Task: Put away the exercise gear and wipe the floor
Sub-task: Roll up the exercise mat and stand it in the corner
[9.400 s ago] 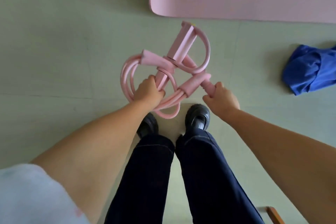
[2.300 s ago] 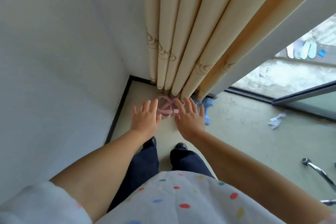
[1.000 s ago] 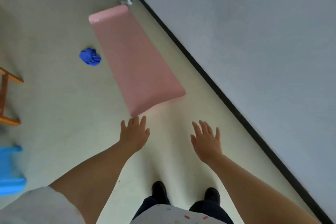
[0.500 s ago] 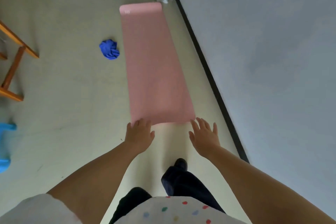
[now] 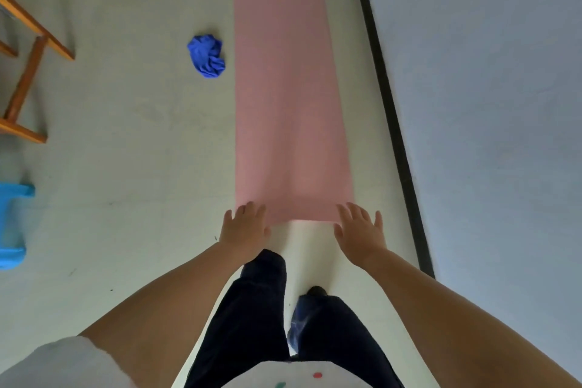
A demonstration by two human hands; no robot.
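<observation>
Mat ready to roll from the near end

Hands come first. The left hand (image 5: 245, 228) and right hand (image 5: 359, 231) hang palm down over the near short edge of the mat (image 5: 285, 98), one above each corner. Each grip is slack: fingers straight and spread, holding nothing. Whether the fingertips touch the mat cannot be told from this view.

The mat lies flat and fully unrolled on the floor (image 5: 135, 142), running straight away from the feet, its long right side near the dark skirting (image 5: 387, 110) at the foot of the wall. It looks thin, soft and light, probably foam: it should bend easily and weigh little, but it will flop if lifted by one corner. The sensible place to take it is this near edge, both corners at once, curling the edge over and rolling it away tightly so the sides stay even. The surface looks matte, so slipping seems unlikely.

Farther on, a crumpled blue cloth (image 5: 207, 55) sits on the floor just left of the mat, apart from it. It is limp and light, and a one-handed pinch would do when wiping starts.
</observation>
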